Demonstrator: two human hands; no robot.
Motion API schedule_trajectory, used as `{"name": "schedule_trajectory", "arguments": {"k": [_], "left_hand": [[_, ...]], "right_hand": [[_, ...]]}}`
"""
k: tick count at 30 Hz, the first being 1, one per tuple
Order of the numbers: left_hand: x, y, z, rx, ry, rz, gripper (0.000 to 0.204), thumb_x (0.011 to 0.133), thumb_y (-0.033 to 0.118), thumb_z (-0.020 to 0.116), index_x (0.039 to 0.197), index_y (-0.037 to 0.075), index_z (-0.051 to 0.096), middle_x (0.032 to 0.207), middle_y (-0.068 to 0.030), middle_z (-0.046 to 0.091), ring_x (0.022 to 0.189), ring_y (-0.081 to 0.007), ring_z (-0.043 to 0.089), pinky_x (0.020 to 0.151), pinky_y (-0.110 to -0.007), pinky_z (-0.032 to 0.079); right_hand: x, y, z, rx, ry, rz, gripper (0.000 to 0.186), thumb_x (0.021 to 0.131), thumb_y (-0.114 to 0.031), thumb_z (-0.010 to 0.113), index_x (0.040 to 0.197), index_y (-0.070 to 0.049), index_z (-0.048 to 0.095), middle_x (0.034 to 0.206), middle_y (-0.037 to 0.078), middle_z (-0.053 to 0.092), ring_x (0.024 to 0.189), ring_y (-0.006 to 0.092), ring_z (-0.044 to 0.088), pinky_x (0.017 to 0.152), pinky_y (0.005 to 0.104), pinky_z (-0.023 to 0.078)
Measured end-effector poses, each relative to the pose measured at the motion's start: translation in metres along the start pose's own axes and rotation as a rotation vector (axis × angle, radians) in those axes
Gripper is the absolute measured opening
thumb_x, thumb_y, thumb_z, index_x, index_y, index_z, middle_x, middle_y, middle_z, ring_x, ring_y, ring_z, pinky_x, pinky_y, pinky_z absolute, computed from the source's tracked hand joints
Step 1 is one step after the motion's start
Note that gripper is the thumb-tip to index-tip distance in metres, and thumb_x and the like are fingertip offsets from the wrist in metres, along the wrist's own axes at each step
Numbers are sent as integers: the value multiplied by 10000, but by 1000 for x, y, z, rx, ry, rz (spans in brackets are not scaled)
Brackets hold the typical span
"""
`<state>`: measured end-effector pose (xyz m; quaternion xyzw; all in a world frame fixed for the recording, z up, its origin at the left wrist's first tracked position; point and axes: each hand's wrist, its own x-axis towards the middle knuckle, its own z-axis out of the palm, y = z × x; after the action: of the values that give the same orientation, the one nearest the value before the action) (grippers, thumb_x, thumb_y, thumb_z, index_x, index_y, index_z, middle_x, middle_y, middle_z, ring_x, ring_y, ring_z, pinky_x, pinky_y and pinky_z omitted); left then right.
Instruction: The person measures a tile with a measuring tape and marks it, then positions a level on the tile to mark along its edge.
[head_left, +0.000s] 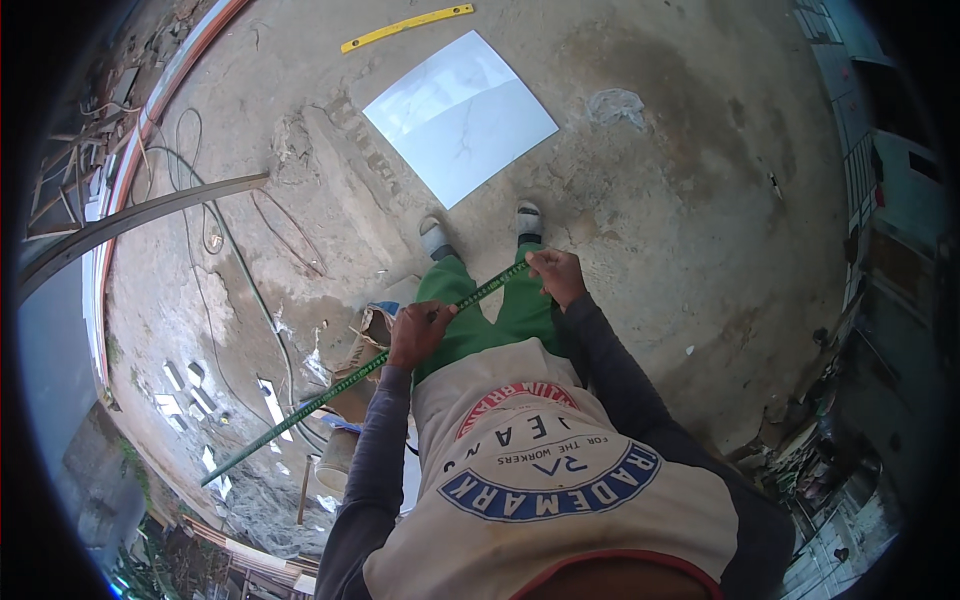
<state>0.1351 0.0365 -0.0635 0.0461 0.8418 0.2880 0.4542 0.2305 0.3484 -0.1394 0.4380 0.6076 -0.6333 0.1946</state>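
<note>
A long green measuring tape (345,383) runs straight across the front of my legs, slanting down to the lower left, where its far end hangs over the floor. My left hand (415,333) is closed round its middle, by my left thigh. With my right hand (557,278) I pinch its upper right end, in front of my right leg. Beyond my feet a large glossy white tile (460,125) with faint grey veins lies turned at an angle. Past its far corner rests a yellow spirit level (407,28).
To the left, a curved-looking beam (140,214) juts in above a loose hose (240,262) and cables. A brown sack (368,345) and a bucket (337,462) stand by my left arm. Tile offcuts (200,400) are scattered beyond them. Crumpled clear plastic (615,106) lies right of the tile.
</note>
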Motion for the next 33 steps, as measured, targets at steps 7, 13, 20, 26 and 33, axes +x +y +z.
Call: {"name": "schedule_trajectory", "arguments": {"k": [7,13,20,26,33], "left_hand": [[60,26,71,-64,-8,-67,424,1036,457,733,925,52,792,766,-188,732,718,-376,736,686,-505,536],[98,45,109,-58,15,-83,372,1038,459,725,953,107,809,774,-176,737,770,-415,750,721,-536,555],[180,-49,133,-78,38,-85,339,1023,479,732,993,159,839,852,-209,777,864,-465,764,780,-572,579],[332,-176,152,-56,129,51,353,1062,440,714,1025,107,825,771,-145,752,746,-361,755,737,-491,567],[518,-346,199,-166,154,-33,349,1064,431,708,1087,104,830,789,-121,757,752,-269,741,781,-443,572]], "right_hand": [[71,15,-77,-21,-138,-21,496,980,-398,793,1213,39,808,894,71,783,744,120,707,543,289,557],[118,32,-116,-140,-170,31,469,1025,-376,788,1235,43,801,887,51,769,696,95,672,534,269,539],[203,66,-67,-237,-174,79,421,1020,-352,784,1196,29,812,900,49,766,681,92,656,538,267,543],[348,121,-3,-240,-118,91,419,1023,-291,756,1280,39,780,979,79,800,801,124,707,606,299,567],[565,214,67,-353,-111,-55,470,1037,-345,757,1324,27,768,1017,86,780,751,126,636,644,334,565]]}}
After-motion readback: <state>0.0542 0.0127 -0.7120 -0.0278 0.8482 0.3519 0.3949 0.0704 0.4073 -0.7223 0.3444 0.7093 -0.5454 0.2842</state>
